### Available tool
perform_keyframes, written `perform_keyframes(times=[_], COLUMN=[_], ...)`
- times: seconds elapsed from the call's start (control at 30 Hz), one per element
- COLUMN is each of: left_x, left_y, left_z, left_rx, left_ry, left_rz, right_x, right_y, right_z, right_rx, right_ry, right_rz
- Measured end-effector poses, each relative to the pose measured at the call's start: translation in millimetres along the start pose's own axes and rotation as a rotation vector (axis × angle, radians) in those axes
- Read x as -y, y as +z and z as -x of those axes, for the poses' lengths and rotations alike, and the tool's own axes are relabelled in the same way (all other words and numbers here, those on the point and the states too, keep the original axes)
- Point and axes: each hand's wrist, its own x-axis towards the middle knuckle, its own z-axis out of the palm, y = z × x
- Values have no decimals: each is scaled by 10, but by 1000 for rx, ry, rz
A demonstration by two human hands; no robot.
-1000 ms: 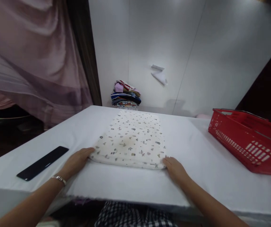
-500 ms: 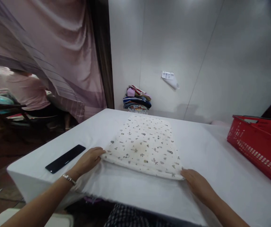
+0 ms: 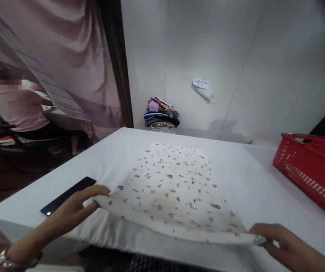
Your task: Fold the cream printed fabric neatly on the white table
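Observation:
A white cloth [image 3: 173, 181] printed with small grey and olive motifs lies lengthwise on the white-covered table [image 3: 236, 177]. Its near edge is thick, like a fold or roll, and sags a little between my hands. At the left corner, my left hand [image 3: 80, 206] pinches this edge between thumb and fingers. My right hand [image 3: 281, 241] grips the right corner the same way. The near edge is lifted slightly, while the far part rests flat. A black phone [image 3: 67, 195] lies just beyond my left hand, partly covered by it.
A red plastic basket [image 3: 312, 170] stands at the table's right. Folded cloths [image 3: 162, 113] are stacked by the wall behind the far edge. At left, a pink curtain [image 3: 74, 56] hangs, and a person in a pink top [image 3: 20, 107] sits beyond it.
Both hands have come nearer to me and farther apart, pulling the cloth's near edge along and raising it slightly. The camera view has shifted a little.

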Motion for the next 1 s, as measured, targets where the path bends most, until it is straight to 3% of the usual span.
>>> perform_keyframes(times=[0.1,0.2,0.33,0.43,0.57,0.7,0.83,1.0], left_x=[-147,-260,-246,-126,125,493,850,1010], left_y=[-53,-21,98,231,537,991,1349,1432], left_z=[-351,-868,-1729,-2405,-3162,-3669,-3939,-4047], left_rx=[-34,-137,-224,-214,-220,-205,-186,-169], left_ry=[-74,-93,-182,-241,-398,-537,-600,-599], left_rz=[219,377,657,697,489,205,107,65], right_x=[49,45,-40,-177,-455,-776,-1053,-1244], right_y=[-375,-714,-993,-1078,-1005,-728,-468,-364], right_z=[-272,-704,-1476,-2157,-3052,-3735,-4105,-4259], right_rx=[-2,-94,-199,-243,-333,-447,-521,-556], right_ry=[17,20,60,111,212,372,465,464], right_rz=[-124,-292,-527,-645,-710,-655,-542,-495])
